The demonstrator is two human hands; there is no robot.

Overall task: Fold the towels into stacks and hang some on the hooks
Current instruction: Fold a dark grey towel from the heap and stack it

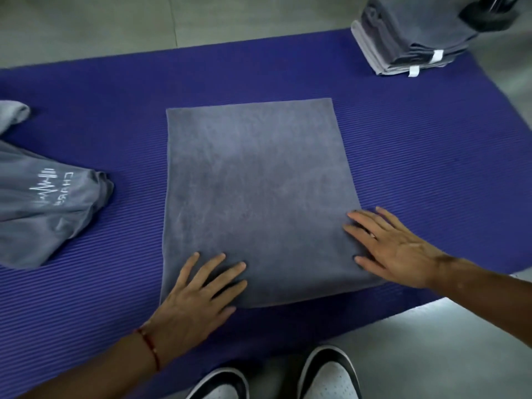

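Two black-and-white sneakers [276,378] poke in at the bottom edge. Just past them both hands lie flat with fingers spread, the left hand [195,298] and right hand [394,249], pressing the near end of one flat grey rectangular towel [256,182] spread on the ribbed purple foam mat [417,168]. One crumpled grey printed towel [43,211] lies left, one stack of folded grey towels [408,44] far right. Grey tiled floor [144,21] all round.

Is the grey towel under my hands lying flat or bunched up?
Flat: the grey rectangular towel lies smooth on the purple ribbed mat, with left hand and right hand pressing it.
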